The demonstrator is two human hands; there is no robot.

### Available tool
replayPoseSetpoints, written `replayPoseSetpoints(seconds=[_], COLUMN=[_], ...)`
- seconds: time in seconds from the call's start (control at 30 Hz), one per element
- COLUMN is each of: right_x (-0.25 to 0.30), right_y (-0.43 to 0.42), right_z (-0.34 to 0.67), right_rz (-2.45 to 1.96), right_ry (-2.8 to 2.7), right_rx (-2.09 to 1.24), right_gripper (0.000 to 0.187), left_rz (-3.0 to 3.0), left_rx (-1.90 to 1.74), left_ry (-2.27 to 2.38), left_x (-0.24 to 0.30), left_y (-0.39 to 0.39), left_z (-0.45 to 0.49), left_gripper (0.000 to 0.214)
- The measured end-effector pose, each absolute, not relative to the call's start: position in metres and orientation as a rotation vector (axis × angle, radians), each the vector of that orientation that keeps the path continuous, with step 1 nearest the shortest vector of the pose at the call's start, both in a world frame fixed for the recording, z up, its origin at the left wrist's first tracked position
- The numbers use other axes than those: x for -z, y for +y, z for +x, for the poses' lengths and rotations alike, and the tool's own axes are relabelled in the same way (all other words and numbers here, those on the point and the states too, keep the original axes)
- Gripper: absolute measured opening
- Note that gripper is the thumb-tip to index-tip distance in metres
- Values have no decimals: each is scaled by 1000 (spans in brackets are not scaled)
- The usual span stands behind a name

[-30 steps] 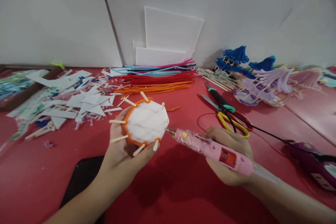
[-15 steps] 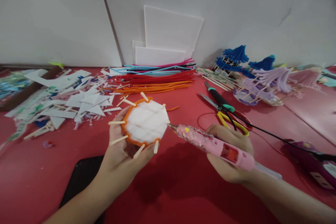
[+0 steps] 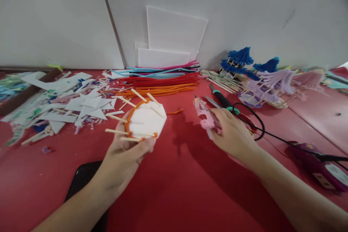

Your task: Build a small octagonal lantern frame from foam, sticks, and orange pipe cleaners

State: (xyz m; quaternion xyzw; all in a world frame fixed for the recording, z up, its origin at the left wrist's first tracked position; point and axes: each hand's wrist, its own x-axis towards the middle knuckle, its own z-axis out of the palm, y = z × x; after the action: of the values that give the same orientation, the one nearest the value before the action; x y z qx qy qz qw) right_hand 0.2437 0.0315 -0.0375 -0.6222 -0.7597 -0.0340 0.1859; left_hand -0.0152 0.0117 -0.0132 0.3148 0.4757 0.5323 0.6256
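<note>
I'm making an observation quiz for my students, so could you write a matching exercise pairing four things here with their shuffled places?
Things:
1. Pink glue gun
2. Orange-edged white panel
3. Tall white board
4. Black flat object

Places:
A. Leaning against the wall
B. In the left hand
C. Partly hidden by the left forearm
D. In the right hand

Pairs: 1-D, 2-B, 3-A, 4-C

No txt legible; nos/brands ditto
</note>
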Motion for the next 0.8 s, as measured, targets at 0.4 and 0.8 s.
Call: replayPoseSetpoints(seconds=[0.4,0.8], right_x=[23,38], right_y=[64,105], right_z=[204,172], right_rz=[-1485,-1393], right_ry=[-2343,-2317], right_rx=[109,-80], right_gripper=[24,14], left_rz=[659,768], left_rx=[-1244,-1221], left_ry=[1038,1009], left_x=[17,19], left_y=[16,9], left_z=[-17,-13], left_gripper=[40,77])
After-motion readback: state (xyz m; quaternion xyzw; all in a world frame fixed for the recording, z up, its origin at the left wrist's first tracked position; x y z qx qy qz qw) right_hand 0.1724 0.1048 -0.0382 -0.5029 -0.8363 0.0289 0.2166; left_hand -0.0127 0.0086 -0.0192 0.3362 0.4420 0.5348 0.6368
